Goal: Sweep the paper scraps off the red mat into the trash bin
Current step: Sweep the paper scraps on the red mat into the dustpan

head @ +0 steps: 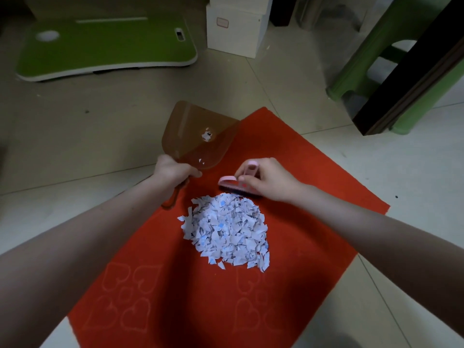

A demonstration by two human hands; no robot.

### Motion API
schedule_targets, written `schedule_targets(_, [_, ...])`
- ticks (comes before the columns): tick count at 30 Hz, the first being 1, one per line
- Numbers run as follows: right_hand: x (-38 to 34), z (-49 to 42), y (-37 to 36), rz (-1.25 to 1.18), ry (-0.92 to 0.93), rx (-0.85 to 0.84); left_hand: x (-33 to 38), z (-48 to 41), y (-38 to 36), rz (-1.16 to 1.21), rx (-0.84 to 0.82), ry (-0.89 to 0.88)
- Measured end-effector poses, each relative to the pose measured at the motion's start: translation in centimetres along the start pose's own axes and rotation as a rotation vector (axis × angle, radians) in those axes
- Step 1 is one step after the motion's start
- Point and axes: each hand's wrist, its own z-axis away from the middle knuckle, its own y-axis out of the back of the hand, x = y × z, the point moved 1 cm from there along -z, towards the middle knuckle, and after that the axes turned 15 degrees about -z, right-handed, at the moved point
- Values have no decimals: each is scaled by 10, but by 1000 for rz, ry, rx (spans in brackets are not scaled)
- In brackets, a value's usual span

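A heap of white paper scraps (226, 229) lies in the middle of the red mat (313, 209) on the tiled floor. My left hand (173, 169) grips the handle of a translucent brown dustpan (198, 136), raised and tilted beyond the heap, with a few scraps stuck inside it. My right hand (266, 179) holds a small pink hand brush (233, 183), bristles down on the mat at the heap's far edge. No trash bin is in view.
A green lap desk (105, 46) lies on the floor at the back left. A white box (233, 28) stands at the back centre. A green plastic stool (371, 69) and a dark furniture leg (411, 79) stand at the right.
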Motion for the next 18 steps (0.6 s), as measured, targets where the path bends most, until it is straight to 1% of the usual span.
schedule_targets(2, [-10,7,9,-33,42,-10,-2,-1,4,6,2,-5])
schedule_targets(3, [-11,10,17,-48,63,10,-3,-1,5,4,6,-6])
schedule_targets(5, [-8,11,35,-106,68,106,-6,-2,10,2,20,-1])
schedule_targets(7, [4,6,49,-128,28,239,-8,-3,13,15,22,6])
schedule_targets(9, [15,-2,52,-43,-10,332,-9,-2,15,28,18,11])
schedule_targets(10, [20,-6,49,9,-26,346,-9,-1,15,33,12,14])
schedule_targets(13, [24,-16,25,57,-61,295,-9,3,12,37,-2,27])
schedule_targets(18, [6,-5,-2,39,-67,47,2,2,17,-11,-40,1])
